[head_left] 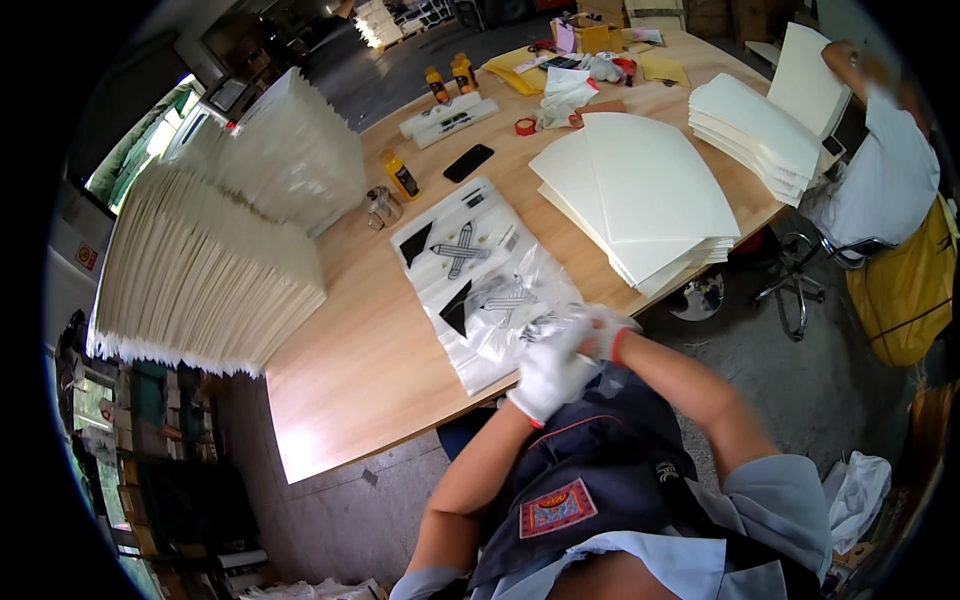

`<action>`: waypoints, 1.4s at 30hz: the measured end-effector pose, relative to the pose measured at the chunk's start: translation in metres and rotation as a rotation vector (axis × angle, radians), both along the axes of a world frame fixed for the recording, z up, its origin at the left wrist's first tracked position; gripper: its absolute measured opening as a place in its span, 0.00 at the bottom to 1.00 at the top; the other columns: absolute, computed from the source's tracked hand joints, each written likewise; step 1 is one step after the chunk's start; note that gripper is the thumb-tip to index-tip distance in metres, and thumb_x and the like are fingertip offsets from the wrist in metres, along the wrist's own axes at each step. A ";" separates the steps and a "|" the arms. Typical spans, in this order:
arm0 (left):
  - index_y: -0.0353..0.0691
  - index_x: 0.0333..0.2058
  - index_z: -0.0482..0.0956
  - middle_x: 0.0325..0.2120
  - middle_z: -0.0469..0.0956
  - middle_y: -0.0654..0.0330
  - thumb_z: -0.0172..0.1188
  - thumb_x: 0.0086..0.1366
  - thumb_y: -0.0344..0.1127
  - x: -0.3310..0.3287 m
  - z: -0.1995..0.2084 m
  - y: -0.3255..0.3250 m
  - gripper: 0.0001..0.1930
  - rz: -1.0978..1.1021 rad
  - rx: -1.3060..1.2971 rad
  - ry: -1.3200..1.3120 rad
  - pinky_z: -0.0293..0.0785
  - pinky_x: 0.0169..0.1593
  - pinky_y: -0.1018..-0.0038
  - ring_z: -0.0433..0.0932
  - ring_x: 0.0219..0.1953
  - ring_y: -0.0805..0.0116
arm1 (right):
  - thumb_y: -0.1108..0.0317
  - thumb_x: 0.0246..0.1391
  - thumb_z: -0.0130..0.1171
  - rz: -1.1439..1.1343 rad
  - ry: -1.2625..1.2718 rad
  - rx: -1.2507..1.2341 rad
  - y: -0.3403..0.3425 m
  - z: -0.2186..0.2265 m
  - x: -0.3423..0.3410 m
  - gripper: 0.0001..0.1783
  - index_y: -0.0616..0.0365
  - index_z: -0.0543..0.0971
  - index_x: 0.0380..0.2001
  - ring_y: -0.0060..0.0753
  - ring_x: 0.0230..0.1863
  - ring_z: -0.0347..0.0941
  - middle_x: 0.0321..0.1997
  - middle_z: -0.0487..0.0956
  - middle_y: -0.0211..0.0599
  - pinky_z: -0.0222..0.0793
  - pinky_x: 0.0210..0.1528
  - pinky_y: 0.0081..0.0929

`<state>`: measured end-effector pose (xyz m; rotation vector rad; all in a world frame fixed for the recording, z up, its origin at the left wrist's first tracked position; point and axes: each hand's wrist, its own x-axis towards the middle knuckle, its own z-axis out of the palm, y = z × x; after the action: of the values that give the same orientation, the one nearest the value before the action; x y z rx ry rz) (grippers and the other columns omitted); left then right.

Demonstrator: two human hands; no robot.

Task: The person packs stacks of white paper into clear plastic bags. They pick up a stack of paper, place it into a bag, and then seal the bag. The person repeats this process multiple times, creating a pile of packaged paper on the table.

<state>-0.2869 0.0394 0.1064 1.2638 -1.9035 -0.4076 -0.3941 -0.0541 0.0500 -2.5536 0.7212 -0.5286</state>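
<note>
Both of my hands wear white gloves and meet at the table's near edge. My left hand (553, 378) is closed on the near end of a clear printed plastic bag (500, 310). Just beyond and to the right, my right hand (607, 335) is closed at the same crumpled end; motion blurs its fingers. The bag lies over a flat stack of similar bags (440, 225) with black corner triangles and crossed-pencil prints. Right of them stand fanned piles of large white sheets (640, 190).
Tall stacks of white sheets (200, 280) and a plastic-wrapped pile (300, 145) stand left. A phone (468, 163), yellow bottle (399, 175), glass jar (382, 208), rolls (450, 120) and red tape (525, 126) lie farther back. A co-worker (880, 160) sits right, beside more sheets (755, 130).
</note>
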 end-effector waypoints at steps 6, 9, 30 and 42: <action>0.38 0.43 0.76 0.23 0.74 0.64 0.53 0.63 0.28 0.068 -0.073 -0.018 0.10 0.266 0.183 0.286 0.66 0.26 0.80 0.69 0.21 0.80 | 0.55 0.51 0.60 -0.363 -0.152 0.444 -0.047 0.070 -0.095 0.19 0.50 0.78 0.45 0.40 0.59 0.64 0.58 0.69 0.35 0.62 0.58 0.34; 0.41 0.44 0.77 0.24 0.77 0.62 0.54 0.65 0.32 0.053 -0.056 -0.027 0.10 0.209 0.368 0.444 0.70 0.28 0.77 0.73 0.24 0.76 | 0.50 0.52 0.57 -0.510 0.152 -0.292 -0.087 0.042 -0.145 0.25 0.50 0.73 0.51 0.42 0.58 0.64 0.54 0.72 0.37 0.59 0.60 0.34; 0.40 0.57 0.65 0.51 0.71 0.56 0.49 0.67 0.55 0.023 -0.070 -0.096 0.28 -0.591 1.004 1.548 0.74 0.45 0.69 0.75 0.37 0.71 | 0.51 0.55 0.51 -0.002 0.251 -0.806 -0.013 0.085 -0.120 0.14 0.47 0.77 0.36 0.38 0.32 0.76 0.30 0.77 0.34 0.70 0.29 0.37; 0.37 0.50 0.71 0.33 0.79 0.53 0.59 0.57 0.35 0.032 -0.025 -0.043 0.22 0.249 0.613 -0.109 0.74 0.37 0.67 0.79 0.33 0.60 | 0.64 0.59 0.53 -0.385 -1.126 1.195 0.029 -0.005 -0.135 0.22 0.67 0.71 0.53 0.29 0.60 0.64 0.56 0.72 0.40 0.57 0.62 0.28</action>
<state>-0.2551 -0.0040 0.0816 1.9280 -1.7337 -0.8443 -0.5287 -0.0255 0.0451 -0.7914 0.7124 -1.0694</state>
